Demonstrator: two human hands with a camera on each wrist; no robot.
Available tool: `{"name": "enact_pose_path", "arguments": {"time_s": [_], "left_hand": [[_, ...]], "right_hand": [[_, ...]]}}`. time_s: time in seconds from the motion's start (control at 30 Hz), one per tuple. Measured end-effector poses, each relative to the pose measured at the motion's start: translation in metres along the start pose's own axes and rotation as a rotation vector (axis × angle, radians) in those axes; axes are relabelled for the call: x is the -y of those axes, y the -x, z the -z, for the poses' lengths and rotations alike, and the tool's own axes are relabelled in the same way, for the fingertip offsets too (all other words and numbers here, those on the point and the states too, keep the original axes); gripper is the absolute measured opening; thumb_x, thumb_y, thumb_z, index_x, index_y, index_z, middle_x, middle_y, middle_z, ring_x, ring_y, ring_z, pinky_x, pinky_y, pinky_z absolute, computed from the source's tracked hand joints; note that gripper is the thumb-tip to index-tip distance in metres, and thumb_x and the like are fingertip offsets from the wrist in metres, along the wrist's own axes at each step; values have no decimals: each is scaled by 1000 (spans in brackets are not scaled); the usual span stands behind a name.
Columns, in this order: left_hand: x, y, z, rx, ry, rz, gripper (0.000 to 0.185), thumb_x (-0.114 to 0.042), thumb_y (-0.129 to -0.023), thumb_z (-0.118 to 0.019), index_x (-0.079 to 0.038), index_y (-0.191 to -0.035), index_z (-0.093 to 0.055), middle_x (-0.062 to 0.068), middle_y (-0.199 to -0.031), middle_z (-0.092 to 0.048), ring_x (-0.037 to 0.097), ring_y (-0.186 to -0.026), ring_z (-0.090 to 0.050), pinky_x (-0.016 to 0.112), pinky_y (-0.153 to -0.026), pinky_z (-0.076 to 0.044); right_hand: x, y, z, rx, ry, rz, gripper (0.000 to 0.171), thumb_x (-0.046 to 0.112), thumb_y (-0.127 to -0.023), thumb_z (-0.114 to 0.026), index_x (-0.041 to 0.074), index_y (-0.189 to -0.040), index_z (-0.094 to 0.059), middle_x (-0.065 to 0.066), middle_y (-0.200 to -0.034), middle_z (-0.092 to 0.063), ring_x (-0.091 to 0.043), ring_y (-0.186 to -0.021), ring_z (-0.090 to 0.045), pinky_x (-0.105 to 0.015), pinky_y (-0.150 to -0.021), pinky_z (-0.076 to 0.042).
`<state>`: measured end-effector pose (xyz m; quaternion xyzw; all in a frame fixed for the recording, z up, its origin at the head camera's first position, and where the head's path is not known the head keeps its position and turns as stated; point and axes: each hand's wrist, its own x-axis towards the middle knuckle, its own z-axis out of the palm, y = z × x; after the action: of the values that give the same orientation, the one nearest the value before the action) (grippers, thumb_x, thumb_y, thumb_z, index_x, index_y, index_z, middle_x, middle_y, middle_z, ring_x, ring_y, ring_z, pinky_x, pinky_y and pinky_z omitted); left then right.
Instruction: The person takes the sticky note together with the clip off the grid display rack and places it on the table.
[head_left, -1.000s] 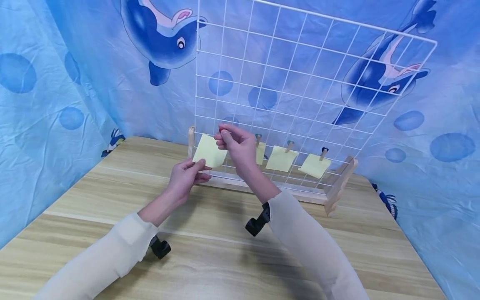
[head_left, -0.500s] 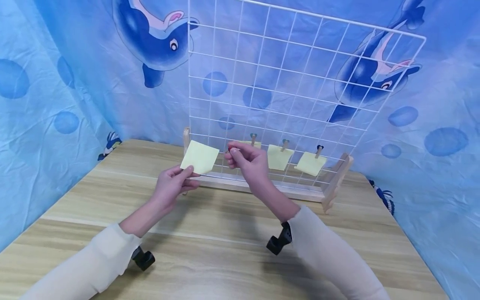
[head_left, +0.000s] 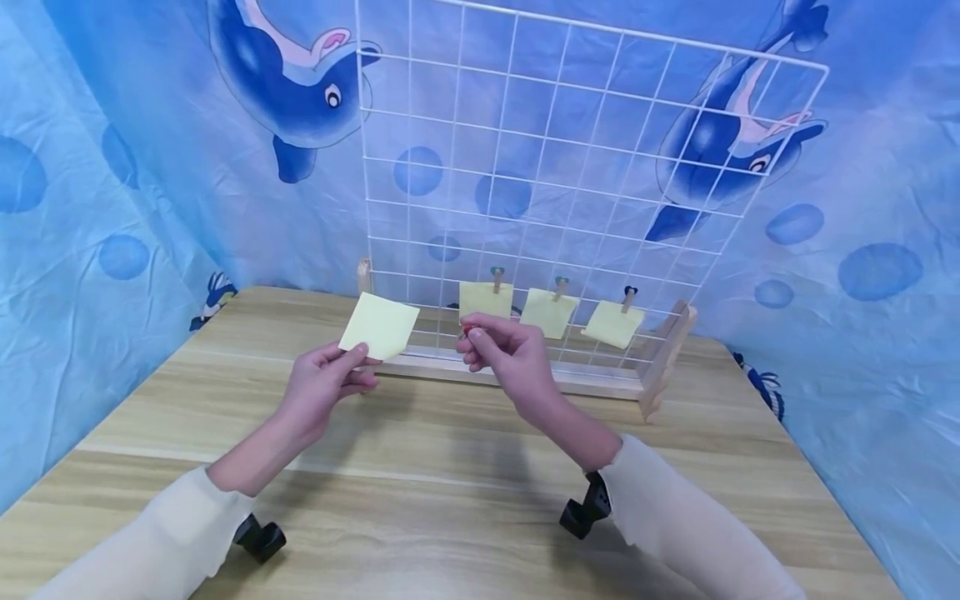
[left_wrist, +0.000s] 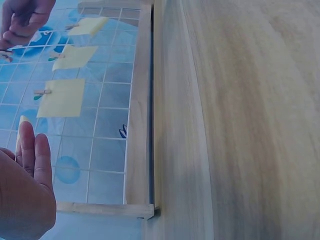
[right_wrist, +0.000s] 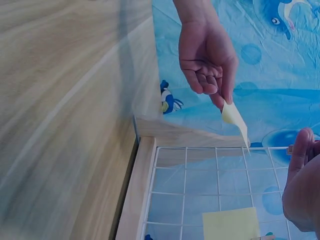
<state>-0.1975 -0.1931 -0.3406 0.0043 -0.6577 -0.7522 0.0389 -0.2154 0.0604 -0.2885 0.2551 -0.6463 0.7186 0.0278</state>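
Note:
My left hand [head_left: 318, 385] pinches a pale yellow sticky note [head_left: 381, 327] by its lower edge, thumb in front, left of the wire grid's lower part. The right wrist view shows the sticky note [right_wrist: 235, 119] bent between thumb and fingers. Further right, my right hand [head_left: 519, 367] holds a small wooden clothespin with a red top [head_left: 468, 330] between thumb and index finger; most of it is hidden by the fingers. A gap separates the clothespin from the note. Just behind the right hand, a sticky note [head_left: 480, 298] hangs from the grid by a green-topped clothespin [head_left: 497, 281].
A white wire grid [head_left: 540, 175] stands in a wooden base [head_left: 600, 385] at the table's back. Two more clipped notes hang to the right, a middle note [head_left: 546, 315] and an outer note [head_left: 615, 325]. Blue dolphin-print cloth [head_left: 165, 167] surrounds the wooden table [head_left: 435, 517].
Both hands have come down and back from the grid and moved apart, the left with the note, the right with the red-topped clothespin. The first hanging note is now uncovered. The view has shifted slightly.

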Motion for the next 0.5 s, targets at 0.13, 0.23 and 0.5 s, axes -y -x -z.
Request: {"name": "enact_pose_path", "arguments": {"time_s": [0.13,0.23,0.5], "left_hand": [[-1,3,2,-1,10,3,19,-27,-94,-63,-9,-98,-66,-4,-81,-73,8,-70,-69,27,-76,-59],[-2,5,2,-1,1,3,21,-28,-94,-63,-8,-100,-66,-5,-81,-73,8,-71,-69,26,-76,-59],[-4,8,7,-3,3,8,19,-29,-94,-64,-10,-97,-68,-3,-79,-72,7,-70,-69,26,-76,-59]], "right_hand": [[-1,7,4,1,16,-24,22,-2,-93,-58,-12,-113,-63,-1,-77,-71,-10,-66,-64,-23,-62,-58],[-2,11,9,-7,34,-37,23,-3,-93,-58,-12,-113,-63,0,-77,-70,-10,-65,-64,-26,-63,-59],[-6,21,23,1,66,-32,22,-3,-93,-58,-9,-113,-65,0,-78,-70,-12,-67,-64,-23,-62,-58]]}}
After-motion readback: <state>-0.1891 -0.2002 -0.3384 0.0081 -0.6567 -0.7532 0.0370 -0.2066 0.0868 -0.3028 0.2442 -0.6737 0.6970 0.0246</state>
